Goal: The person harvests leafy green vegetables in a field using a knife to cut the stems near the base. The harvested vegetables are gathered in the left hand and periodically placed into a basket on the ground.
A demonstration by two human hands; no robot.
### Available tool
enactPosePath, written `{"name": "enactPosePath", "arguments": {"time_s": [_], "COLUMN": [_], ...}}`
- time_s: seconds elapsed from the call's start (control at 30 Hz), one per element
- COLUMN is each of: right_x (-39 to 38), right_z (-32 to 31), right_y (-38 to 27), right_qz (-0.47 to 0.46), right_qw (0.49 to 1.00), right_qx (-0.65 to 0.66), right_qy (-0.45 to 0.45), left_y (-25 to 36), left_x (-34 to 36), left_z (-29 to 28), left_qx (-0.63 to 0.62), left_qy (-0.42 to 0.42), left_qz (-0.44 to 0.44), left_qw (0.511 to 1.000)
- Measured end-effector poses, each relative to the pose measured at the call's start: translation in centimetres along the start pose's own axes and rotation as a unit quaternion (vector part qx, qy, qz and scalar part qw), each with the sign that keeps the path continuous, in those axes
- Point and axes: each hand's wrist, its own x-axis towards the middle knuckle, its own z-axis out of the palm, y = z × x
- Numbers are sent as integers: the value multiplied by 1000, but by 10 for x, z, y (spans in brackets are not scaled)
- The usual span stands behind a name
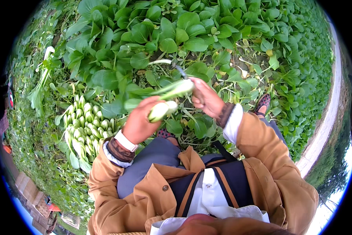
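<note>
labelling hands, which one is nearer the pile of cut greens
Left. The left hand is just beyond the right edge of the pile; the right hand is farther right.

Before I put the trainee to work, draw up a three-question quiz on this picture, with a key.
1. Multiple choice: where does the heap of greens lie?
a) on the person's right
b) on the person's left
c) between the person's shoes
2. True or false: the left hand is empty.
3. Short answer: what slim item juts from the right hand?

Key:
1. b
2. False; it grips pale-stalked greens.
3. A knife-like blade, blurred in the picture.
</note>
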Motion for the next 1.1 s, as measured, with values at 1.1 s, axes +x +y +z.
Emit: {"name": "enactPosePath", "arguments": {"time_s": [1.1], "right_x": [161], "right_z": [70], "right_y": [41], "right_qz": [-161], "right_qw": [611], "right_qx": [-771], "right_qy": [-80], "left_y": [-118], "left_x": [-39], "left_z": [-56], "left_qx": [402], "left_qy": [36], "left_qz": [-268], "left_qw": [875]}}
